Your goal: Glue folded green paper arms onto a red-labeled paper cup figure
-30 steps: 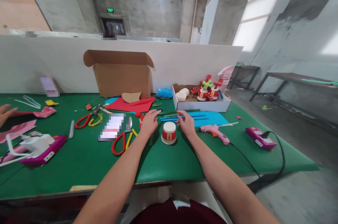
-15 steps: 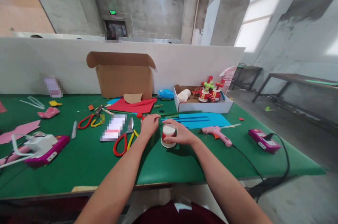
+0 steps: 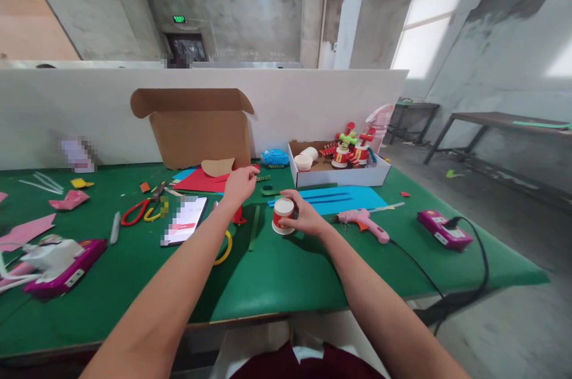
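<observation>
Two hands sit apart. The right hand clasps the red-and-white cup; the left hand hovers by the red paper, its grip unclear.

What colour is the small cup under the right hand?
The cup is red with a white top, gripped by the right hand; head view.

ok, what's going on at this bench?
A person is doing paper craft at a green table. The right hand grips a small red-and-white cup standing on the table. The left hand is lifted by the edge of a red paper sheet, fingers pinched; whether it holds anything is unclear. A pink glue gun, blue paper and scissors lie around. A white box behind holds cup figures.
</observation>
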`<state>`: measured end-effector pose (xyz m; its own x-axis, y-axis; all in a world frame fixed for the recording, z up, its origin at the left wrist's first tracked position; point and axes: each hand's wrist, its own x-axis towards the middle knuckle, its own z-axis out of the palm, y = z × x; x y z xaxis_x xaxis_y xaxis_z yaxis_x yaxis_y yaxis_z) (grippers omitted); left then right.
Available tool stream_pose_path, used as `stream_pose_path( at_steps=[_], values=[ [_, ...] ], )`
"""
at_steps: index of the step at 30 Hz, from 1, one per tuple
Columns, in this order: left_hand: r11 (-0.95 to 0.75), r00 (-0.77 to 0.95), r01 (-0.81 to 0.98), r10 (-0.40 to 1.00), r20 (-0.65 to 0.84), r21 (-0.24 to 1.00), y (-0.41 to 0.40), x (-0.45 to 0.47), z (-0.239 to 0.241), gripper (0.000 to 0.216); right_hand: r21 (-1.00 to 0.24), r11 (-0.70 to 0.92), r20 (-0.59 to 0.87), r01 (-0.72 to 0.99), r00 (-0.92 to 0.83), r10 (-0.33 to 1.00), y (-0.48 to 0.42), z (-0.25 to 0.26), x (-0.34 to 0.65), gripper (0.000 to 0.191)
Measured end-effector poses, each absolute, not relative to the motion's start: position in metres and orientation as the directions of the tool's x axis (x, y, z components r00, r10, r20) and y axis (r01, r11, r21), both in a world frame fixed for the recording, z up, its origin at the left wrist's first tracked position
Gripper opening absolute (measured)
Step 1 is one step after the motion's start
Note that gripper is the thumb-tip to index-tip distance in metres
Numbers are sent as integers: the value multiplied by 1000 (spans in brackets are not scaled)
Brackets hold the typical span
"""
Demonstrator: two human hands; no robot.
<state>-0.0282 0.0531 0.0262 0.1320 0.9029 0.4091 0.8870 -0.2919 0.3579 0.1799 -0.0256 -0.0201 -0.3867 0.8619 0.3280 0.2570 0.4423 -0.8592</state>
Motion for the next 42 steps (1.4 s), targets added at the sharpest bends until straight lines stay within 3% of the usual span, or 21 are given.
stream_pose_path(
  at_steps=[3, 9, 12, 22, 25, 26, 29, 31, 34, 42],
  values=[
    [-255, 143, 927, 918, 370, 274, 83, -24, 27, 32, -878, 416, 333, 236, -322, 886, -26, -19, 179, 74],
    [-263, 191, 944, 928, 319, 198, 119, 1, 3, 26, -894, 383, 409, 231, 79, 909, -22, -16, 178, 37],
    [-229, 174, 960, 939, 295, 163, 130, 14, -9, 20, -890, 375, 428, 259, 196, 882, -23, -16, 176, 26],
    [-227, 164, 960, 931, 327, 164, 120, 21, 0, 18, -872, 398, 451, 285, 153, 879, -28, -17, 168, 21],
    [-260, 146, 928, 914, 379, 268, 97, 11, 17, 21, -862, 417, 472, 288, 157, 868, -28, -15, 170, 22],
    [-308, 128, 858, 903, 409, 411, 86, 8, 21, 20, -859, 421, 478, 292, 163, 863, -28, -14, 171, 22],
    [-435, 92, 447, 891, 444, 781, 48, -1, 29, 24, -849, 435, 499, 300, 180, 848, -29, -8, 172, 21],
    [-443, 94, 232, 896, 433, 866, 24, -4, 28, 29, -839, 456, 518, 297, 180, 836, -28, -4, 169, 21],
    [-482, 42, 180, 875, 483, 857, 2, -4, 19, 27, -822, 491, 541, 289, 125, 832, -24, 3, 159, 21],
    [-592, 79, 439, 775, 628, 676, -10, -1, 6, 15, -801, 530, 556, 280, 16, 831, -17, 7, 145, 31]
  ],
)
